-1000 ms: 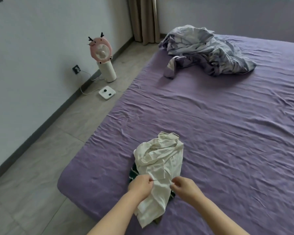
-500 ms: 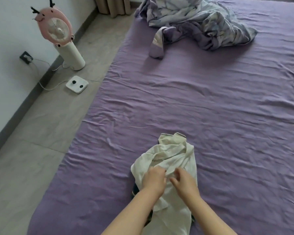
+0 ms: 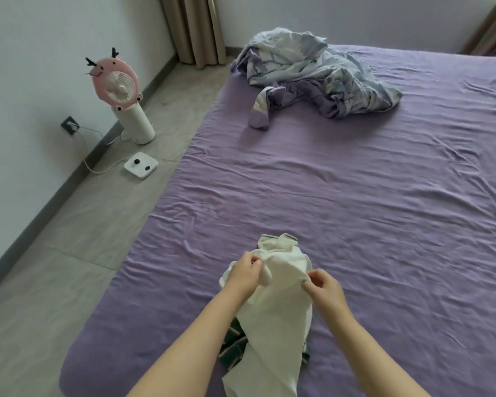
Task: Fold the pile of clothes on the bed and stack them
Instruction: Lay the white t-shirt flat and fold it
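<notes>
A crumpled white shirt (image 3: 281, 305) with a dark-trimmed collar lies near the front edge of the purple bed (image 3: 355, 210). My left hand (image 3: 245, 275) pinches the shirt's cloth at its upper left. My right hand (image 3: 322, 287) pinches the cloth at its upper right, so the top of the shirt is stretched between both hands. Under the shirt a dark green patterned garment (image 3: 234, 346) peeks out, mostly hidden.
A bunched grey-blue and purple quilt (image 3: 312, 73) lies at the far end of the bed. On the tiled floor to the left stand a pink fan on a white base (image 3: 121, 96) and a white scale (image 3: 141, 165), with a cable to a wall socket (image 3: 69, 125).
My hands have shifted up the shirt and moved apart, each now pinching cloth near its top. The upper part of the shirt is lifted and spread between them.
</notes>
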The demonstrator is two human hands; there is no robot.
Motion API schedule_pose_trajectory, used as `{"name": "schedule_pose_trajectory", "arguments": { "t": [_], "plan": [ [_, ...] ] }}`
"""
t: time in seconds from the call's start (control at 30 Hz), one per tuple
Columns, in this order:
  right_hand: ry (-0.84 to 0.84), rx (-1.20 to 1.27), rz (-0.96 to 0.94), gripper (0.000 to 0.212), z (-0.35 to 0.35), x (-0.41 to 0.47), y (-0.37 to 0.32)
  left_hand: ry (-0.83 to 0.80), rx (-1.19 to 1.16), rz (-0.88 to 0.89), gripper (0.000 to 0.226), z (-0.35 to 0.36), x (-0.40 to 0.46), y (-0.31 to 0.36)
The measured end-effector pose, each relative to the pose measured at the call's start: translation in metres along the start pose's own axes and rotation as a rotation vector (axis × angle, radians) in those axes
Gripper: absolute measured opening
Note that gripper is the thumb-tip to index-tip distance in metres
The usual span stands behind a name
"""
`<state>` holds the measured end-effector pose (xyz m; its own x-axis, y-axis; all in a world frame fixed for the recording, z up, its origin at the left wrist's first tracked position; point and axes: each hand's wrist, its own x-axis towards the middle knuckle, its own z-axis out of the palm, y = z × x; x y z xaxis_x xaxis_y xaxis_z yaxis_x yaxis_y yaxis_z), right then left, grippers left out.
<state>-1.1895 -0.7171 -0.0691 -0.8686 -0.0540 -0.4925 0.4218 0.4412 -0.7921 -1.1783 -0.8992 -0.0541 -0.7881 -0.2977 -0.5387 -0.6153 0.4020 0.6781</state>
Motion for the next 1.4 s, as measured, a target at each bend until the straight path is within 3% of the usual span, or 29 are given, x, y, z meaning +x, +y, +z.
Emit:
{"name": "schedule_pose_trajectory", "arguments": {
  "t": [0.13, 0.3, 0.43, 0.53, 0.67, 0.77, 0.93, 1.07, 1.2, 1.3, 1.4],
  "plan": [
    [-0.015, 0.077, -0.047, 0.015, -0.046, -0.025, -0.038, 0.003, -0.101, 0.153, 0.017, -0.014, -0.042, 0.056],
    [-0.178, 0.15, -0.14, 0.018, -0.094, -0.067, -0.089, 0.009, -0.28, 0.292, 0.008, -0.029, -0.099, 0.118],
    [-0.333, 0.122, -0.357, 0.023, -0.132, -0.101, -0.125, 0.051, -0.284, 0.405, 0.01, -0.051, -0.141, 0.158],
    [-0.316, -0.006, -0.521, 0.035, -0.153, -0.123, -0.152, -0.025, -0.247, 0.456, 0.015, -0.064, -0.176, 0.185],
    [-0.377, 0.068, -0.659, 0.032, -0.168, -0.148, -0.175, -0.023, -0.267, 0.518, 0.012, -0.07, -0.215, 0.22],
    [-0.284, 0.084, -0.732, 0.026, -0.178, -0.163, -0.186, -0.029, -0.406, 0.571, 0.015, -0.075, -0.239, 0.244],
    [0.008, -0.009, -0.892, 0.018, -0.209, -0.179, -0.209, -0.096, -0.406, 0.637, 0.05, -0.082, -0.268, 0.264],
    [0.025, -0.042, -0.985, 0.027, -0.233, -0.198, -0.229, -0.118, -0.343, 0.619, 0.03, -0.073, -0.28, 0.273],
    [0.012, -0.024, -0.941, 0.015, -0.252, -0.204, -0.243, -0.189, -0.212, 0.587, 0.018, -0.067, -0.283, 0.282],
    [0.083, 0.035, -0.857, 0.014, -0.267, -0.203, -0.246, -0.143, -0.112, 0.65, 0.021, -0.069, -0.286, 0.292],
    [0.11, 0.026, -0.857, 0.015, -0.272, -0.208, -0.242, -0.12, -0.075, 0.684, 0.04, -0.066, -0.289, 0.306]
  ]
}}
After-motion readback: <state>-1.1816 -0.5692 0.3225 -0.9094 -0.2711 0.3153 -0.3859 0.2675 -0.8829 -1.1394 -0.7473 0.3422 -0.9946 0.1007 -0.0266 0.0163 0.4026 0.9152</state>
